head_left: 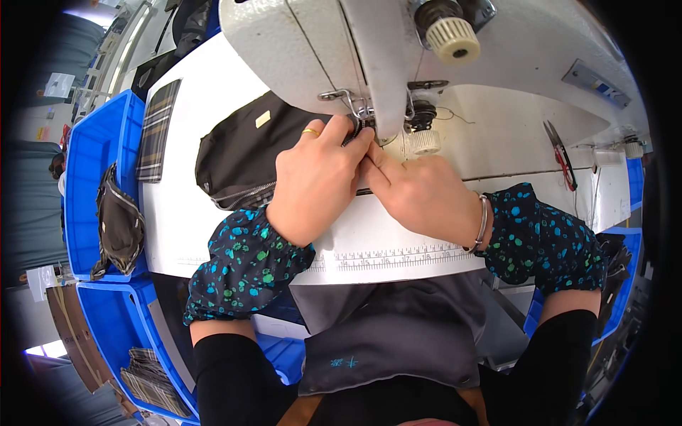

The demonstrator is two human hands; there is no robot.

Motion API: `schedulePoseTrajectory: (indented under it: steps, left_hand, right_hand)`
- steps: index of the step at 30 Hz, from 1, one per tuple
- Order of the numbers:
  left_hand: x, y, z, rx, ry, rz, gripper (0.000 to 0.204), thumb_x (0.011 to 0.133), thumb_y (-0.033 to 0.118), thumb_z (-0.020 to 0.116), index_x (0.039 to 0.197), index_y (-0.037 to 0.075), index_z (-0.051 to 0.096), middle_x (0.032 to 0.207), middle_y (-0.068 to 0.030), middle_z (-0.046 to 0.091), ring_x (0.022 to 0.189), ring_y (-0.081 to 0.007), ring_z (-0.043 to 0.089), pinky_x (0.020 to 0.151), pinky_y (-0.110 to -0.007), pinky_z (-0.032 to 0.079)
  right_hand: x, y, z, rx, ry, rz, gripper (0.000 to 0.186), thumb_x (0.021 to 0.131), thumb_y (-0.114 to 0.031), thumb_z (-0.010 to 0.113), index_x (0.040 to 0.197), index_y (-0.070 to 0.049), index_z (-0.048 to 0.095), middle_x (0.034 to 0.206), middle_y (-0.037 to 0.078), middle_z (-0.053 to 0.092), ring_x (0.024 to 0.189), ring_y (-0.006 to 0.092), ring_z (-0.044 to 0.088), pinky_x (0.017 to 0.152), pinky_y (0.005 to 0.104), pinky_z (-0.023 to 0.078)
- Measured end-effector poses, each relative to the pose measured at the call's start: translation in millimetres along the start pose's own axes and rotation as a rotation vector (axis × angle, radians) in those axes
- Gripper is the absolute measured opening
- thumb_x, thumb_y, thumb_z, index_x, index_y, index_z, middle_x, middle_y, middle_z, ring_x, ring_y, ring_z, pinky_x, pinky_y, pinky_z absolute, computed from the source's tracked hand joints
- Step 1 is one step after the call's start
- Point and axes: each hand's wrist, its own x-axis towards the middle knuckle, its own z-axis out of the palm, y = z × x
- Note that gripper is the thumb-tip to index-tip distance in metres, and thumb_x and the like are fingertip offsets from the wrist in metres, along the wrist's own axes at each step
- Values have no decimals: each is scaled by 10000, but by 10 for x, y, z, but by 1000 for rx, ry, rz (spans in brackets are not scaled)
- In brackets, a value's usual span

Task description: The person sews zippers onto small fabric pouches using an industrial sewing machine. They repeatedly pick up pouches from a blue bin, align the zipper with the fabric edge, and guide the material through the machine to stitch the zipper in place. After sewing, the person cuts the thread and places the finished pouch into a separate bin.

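A dark brown fabric piece [238, 156] with a small cream label and a metal zipper [249, 194] along its near edge lies on the white sewing table [398, 245]. My left hand [312, 184], with a ring on one finger, holds the fabric's right end, fingers bent and pressed together close to the presser foot. Beside it my right hand [430, 192] pinches at the same end, its fingertips meeting the left ones. The white sewing machine [291, 42] stands over both hands. My fingers hide most of the fabric under the needle.
Thread snips [561, 156] lie on the right of the table. A plaid cloth [158, 131] lies at the left edge. Blue bins [82, 177] stand on the left, one with a dark pouch [121, 224] over its rim, another with plaid pieces [153, 382].
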Motion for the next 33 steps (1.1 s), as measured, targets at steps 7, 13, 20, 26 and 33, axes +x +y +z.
schedulePoseTrajectory:
  steps: [7,13,20,26,33]
  left_hand:
    - [56,-46,-12,-83,-28,33,323,781,104,754,1103,87,777,1009,-80,653,945,-298,686,670,-398,599]
    - [99,-79,-55,-178,-54,40,189,841,88,713,1018,40,758,983,-124,681,942,-348,690,752,-437,600]
    - [140,-39,-141,-212,-124,-9,216,845,109,746,1046,30,755,1055,-143,712,906,-376,709,760,-459,594]
    - [114,-81,-147,-203,-107,49,232,861,98,708,1085,38,719,1010,-141,682,936,-362,696,768,-450,592]
    - [120,-160,-178,-137,-139,97,213,890,85,686,1083,14,739,1067,-138,705,874,-358,710,736,-441,596]
  right_hand:
    - [-26,13,0,13,-64,32,312,861,-115,660,1130,32,713,1242,206,737,551,168,638,518,302,516]
    - [-19,36,1,8,-27,42,246,869,-113,657,1076,12,702,1200,190,746,591,157,658,535,303,528]
    - [-31,51,9,21,-46,75,178,874,-120,667,1012,-9,687,1207,184,741,610,155,664,542,299,532]
    - [-35,21,2,25,28,20,242,832,-128,682,1040,-6,697,1208,175,731,612,159,660,552,302,539]
    - [-21,31,8,66,-48,6,275,821,-117,676,1059,20,688,1165,186,738,617,169,666,567,313,550]
